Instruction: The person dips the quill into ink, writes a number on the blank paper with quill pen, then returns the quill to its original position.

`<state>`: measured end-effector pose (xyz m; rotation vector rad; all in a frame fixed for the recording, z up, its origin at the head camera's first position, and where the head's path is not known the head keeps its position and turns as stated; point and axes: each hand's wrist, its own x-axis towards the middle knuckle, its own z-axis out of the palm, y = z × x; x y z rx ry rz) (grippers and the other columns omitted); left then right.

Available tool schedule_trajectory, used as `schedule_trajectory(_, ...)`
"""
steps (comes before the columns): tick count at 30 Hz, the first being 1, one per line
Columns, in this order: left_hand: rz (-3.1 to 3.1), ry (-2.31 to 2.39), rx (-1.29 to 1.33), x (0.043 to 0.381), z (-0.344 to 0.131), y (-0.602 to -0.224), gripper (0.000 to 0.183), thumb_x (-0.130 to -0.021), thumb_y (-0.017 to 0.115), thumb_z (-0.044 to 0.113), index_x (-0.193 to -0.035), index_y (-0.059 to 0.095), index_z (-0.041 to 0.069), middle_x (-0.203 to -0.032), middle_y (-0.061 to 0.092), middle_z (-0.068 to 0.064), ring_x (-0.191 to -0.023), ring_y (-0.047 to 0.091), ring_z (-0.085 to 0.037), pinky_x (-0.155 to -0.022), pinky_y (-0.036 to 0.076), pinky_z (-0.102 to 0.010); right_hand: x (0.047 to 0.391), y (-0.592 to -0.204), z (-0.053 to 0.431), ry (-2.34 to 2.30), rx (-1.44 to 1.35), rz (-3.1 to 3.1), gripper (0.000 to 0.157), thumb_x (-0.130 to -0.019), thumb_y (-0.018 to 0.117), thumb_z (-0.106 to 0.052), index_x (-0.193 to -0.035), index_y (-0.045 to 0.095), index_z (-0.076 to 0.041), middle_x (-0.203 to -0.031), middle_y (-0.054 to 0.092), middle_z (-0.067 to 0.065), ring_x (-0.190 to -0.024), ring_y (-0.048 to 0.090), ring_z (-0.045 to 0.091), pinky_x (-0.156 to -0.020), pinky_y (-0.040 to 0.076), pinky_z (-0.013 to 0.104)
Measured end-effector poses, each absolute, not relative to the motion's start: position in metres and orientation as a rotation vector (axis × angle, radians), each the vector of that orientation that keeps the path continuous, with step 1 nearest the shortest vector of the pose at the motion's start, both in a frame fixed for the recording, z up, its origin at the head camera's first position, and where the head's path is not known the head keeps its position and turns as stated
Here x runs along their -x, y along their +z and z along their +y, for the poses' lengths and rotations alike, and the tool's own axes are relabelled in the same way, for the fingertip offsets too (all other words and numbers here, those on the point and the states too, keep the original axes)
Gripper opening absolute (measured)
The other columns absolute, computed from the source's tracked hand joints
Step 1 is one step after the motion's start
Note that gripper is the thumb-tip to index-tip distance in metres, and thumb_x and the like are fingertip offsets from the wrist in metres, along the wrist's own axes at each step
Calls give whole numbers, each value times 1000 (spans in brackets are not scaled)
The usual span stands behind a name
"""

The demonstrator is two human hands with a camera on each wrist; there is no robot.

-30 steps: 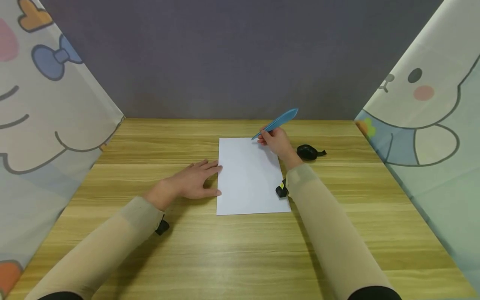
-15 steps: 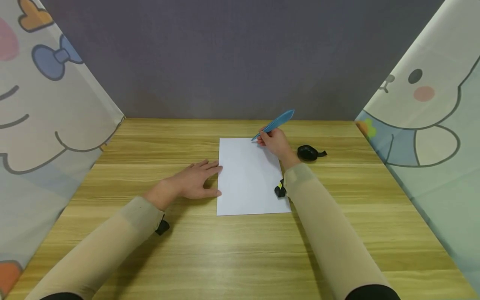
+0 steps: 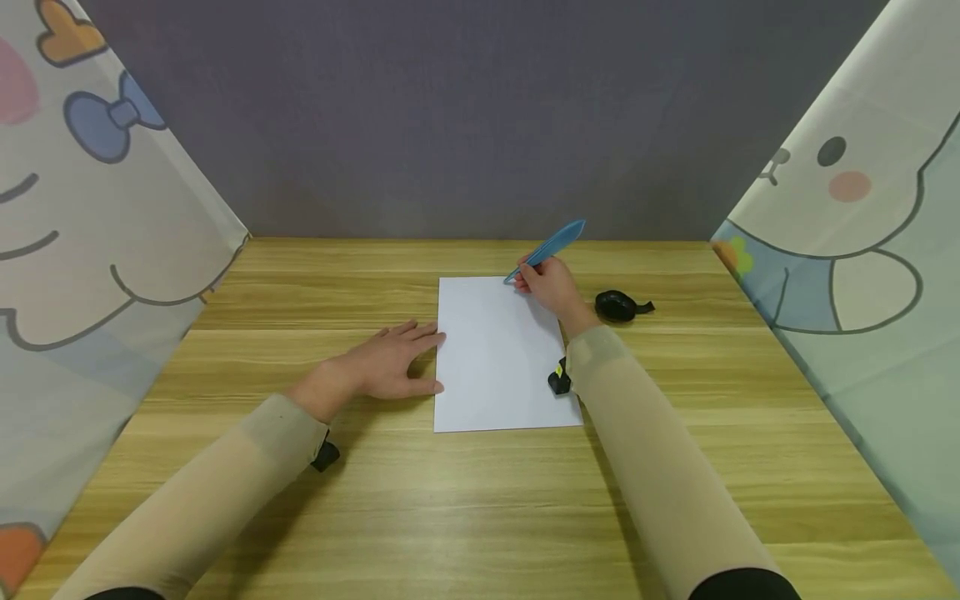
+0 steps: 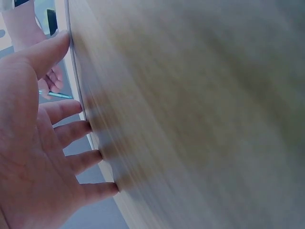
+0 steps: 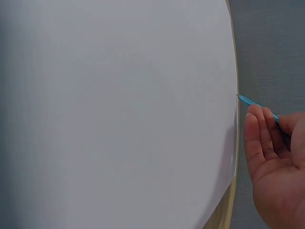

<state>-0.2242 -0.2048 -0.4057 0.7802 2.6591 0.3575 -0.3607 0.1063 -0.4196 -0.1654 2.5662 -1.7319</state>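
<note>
A white sheet of paper point(image 3: 495, 358) lies on the wooden table, with no marks visible on it. My right hand point(image 3: 553, 287) pinches a blue feather-shaped pen point(image 3: 557, 242) at the paper's top edge. In the right wrist view the tip of the pen point(image 5: 245, 99) meets the far edge of the sheet point(image 5: 143, 95), and the fingers of the right hand point(image 5: 279, 167) curl around its shaft. Along the paper's left edge, my left hand point(image 3: 390, 362) rests with spread, straight fingers. The left wrist view has the left hand point(image 4: 43, 138) with its fingertips down at the table.
A black rounded object with a short strap point(image 3: 617, 306) sits right of my right hand on the table point(image 3: 480, 517). A dark grey panel point(image 3: 480, 117) rises behind the table. Cartoon-printed cloths point(image 3: 847, 250) flank both sides.
My right hand has shifted very slightly, and the top end of the pen has tipped a little left and down. The left hand and paper look unmoved.
</note>
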Motion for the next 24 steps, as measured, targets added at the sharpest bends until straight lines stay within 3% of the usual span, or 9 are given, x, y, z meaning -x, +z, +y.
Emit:
schedule_trajectory(4, 2661, 357, -782, 225, -205, -407, 91, -105, 65, 61, -175, 30, 16, -185, 22, -11, -170, 16, -49, -132, 18, -76, 361, -420, 106, -1718, 163, 2579, 37, -117, 52, -15, -141, 64, 9, -119, 74, 26, -94, 75, 17, -80, 63, 20)
schedule_trajectory(12, 2667, 348, -791, 225, -205, -407, 91, -105, 64, 62, -175, 31, 16, -184, 22, -12, -169, 17, -50, -132, 19, -77, 360, -419, 106, -1690, 165, 2588, 35, -117, 51, -14, -140, 65, 9, -122, 73, 28, -106, 77, 32, -87, 66, 29)
schedule_trajectory(24, 2670, 332, -793, 226, -205, -408, 91, -105, 63, 63, -175, 31, 17, -184, 22, -11, -169, 17, -50, -132, 20, -76, 361, -418, 105, -1681, 154, 2585, 35, -117, 51, -16, -140, 64, 7, -120, 74, 26, -96, 75, 20, -92, 67, 34)
